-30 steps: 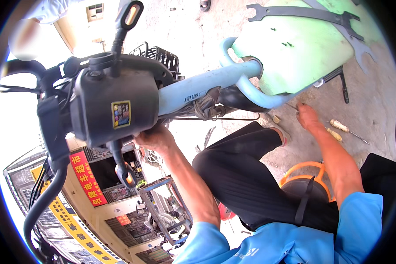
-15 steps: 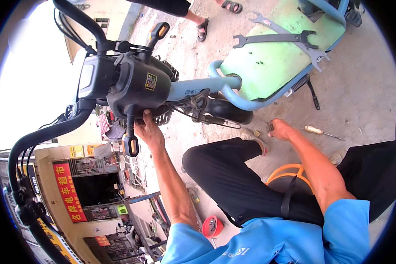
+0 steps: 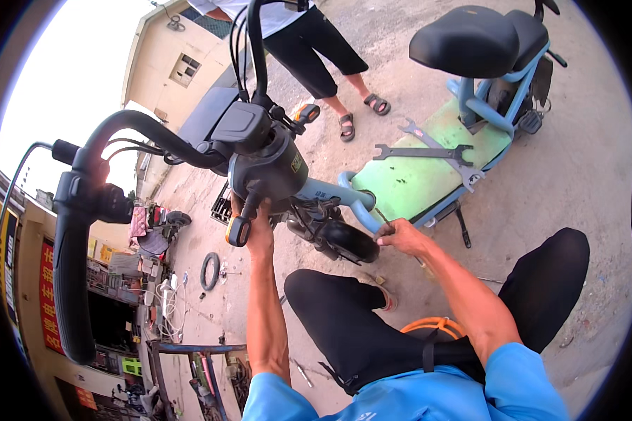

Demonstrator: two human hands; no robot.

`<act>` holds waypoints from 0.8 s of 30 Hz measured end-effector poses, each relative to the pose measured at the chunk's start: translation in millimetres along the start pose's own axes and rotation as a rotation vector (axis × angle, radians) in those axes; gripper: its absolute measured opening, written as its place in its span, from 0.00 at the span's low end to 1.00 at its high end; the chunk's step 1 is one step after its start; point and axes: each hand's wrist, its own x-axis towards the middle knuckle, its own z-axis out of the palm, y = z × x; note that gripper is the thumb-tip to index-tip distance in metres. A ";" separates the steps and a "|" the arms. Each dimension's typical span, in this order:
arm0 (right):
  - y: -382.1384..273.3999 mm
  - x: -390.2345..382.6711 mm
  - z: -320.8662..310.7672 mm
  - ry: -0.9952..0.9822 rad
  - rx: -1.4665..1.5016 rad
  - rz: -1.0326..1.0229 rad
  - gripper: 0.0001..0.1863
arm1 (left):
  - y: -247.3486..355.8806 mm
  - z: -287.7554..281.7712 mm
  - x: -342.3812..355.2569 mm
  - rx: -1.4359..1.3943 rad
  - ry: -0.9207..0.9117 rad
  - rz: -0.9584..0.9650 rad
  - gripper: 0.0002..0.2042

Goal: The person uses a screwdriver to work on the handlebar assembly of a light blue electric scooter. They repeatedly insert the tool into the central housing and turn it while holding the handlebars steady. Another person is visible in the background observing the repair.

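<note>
Beside the wheel (image 3: 351, 240), the curled right hand (image 3: 402, 236) grips a slim tool (image 3: 381, 215); left hand (image 3: 261, 222), closure unclear, should steady the housing (image 3: 268, 168).

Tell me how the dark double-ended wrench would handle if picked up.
The dark double-ended wrench looks like solid metal, so probably stiff and fairly heavy. Lying flat, it seems unlikely to roll. It crosses the grey wrench, so lifting may nudge that.

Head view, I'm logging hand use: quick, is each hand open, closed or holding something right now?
Left hand: up against the black housing, partly hidden; grip cannot be told.
Right hand: closed, holding a thin dark rod.
</note>
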 end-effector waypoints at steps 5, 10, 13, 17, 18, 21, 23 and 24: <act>-81.4 -3.2 18.8 0.055 0.045 -0.150 0.10 | -9.0 15.3 -5.0 -0.063 0.118 0.010 0.37; -126.7 -12.9 40.4 0.138 0.196 -0.241 0.07 | 19.1 16.3 -9.6 -0.065 0.124 -0.149 0.37; -146.5 -13.3 58.8 0.159 0.322 -0.208 0.06 | -3.8 17.0 -6.7 -0.093 0.155 -0.100 0.37; -158.2 2.3 82.2 0.139 0.322 -0.213 0.07 | -13.1 8.2 -12.8 -0.055 0.136 -0.139 0.33; -160.1 9.4 88.6 0.137 0.354 -0.242 0.07 | -9.4 1.8 -14.4 -0.217 0.096 -0.169 0.29; -162.8 19.9 99.5 0.128 0.429 -0.221 0.07 | -29.5 -16.2 -11.7 -0.314 0.006 -0.187 0.21; -166.2 24.6 108.4 0.115 0.471 -0.168 0.07 | -45.4 -28.1 -13.8 -0.244 -0.039 -0.180 0.17; -161.4 28.1 105.9 0.099 0.522 -0.152 0.07 | -31.4 -18.7 -16.5 -0.327 -0.086 -0.188 0.17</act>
